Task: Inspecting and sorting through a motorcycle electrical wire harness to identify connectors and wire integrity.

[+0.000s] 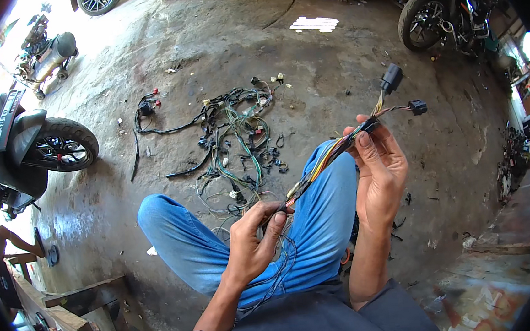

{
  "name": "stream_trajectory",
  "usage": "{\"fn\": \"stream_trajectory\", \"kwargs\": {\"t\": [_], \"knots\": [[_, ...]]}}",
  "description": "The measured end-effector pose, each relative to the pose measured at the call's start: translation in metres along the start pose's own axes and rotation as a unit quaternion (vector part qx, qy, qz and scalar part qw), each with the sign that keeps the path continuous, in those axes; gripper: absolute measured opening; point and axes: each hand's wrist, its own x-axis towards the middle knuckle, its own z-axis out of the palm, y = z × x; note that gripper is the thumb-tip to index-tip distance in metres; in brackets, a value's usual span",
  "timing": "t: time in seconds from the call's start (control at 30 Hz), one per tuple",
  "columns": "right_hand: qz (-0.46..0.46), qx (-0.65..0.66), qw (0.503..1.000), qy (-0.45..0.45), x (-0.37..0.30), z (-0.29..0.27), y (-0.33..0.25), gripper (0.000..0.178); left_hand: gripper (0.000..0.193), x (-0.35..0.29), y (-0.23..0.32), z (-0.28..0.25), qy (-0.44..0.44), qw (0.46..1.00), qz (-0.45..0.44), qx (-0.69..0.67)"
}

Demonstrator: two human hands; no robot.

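Stretched between my hands is a wiring harness (326,159) with yellow, red, white and dark wires, partly wrapped in black tape. My left hand (257,237) pinches its lower end, above my lap. Higher and to the right, my right hand (378,171) grips the taped end with thumb and fingers. Beyond that grip, a large black connector (391,78) and a smaller black connector (418,108) stick out on short wires. Thin loose wires (280,265) hang from the left hand over my jeans. On the floor ahead lies a tangled harness (236,121) of green and black wires with several plugs.
Motorcycles stand on both sides: one wheel (65,145) at the left, another (421,20) at the far right. A wooden bench (70,318) with tools is at the lower left. Scraps of black tape lie on the concrete floor (453,149) to the right.
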Motion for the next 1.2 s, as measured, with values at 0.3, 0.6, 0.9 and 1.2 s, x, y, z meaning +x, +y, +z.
{"fn": "stream_trajectory", "kwargs": {"t": [0.3,0.6,0.9,1.2], "knots": [[0.111,0.113,0.985,-0.074,-0.006,0.006,0.006,0.034,0.022,-0.003,-0.002,0.0,0.041,0.998,0.036,0.039],[0.145,0.087,0.981,-0.097,-0.018,0.016,0.011,0.039,0.022,0.001,0.007,0.011,0.066,0.997,0.028,0.008],[0.21,-0.019,0.963,-0.169,-0.049,0.018,0.019,0.042,0.02,0.007,0.015,0.02,0.115,0.99,0.048,0.072],[0.212,0.019,0.955,-0.207,-0.048,0.013,0.022,0.04,0.029,0.01,0.01,0.018,0.117,0.987,-0.031,-0.102]]}}
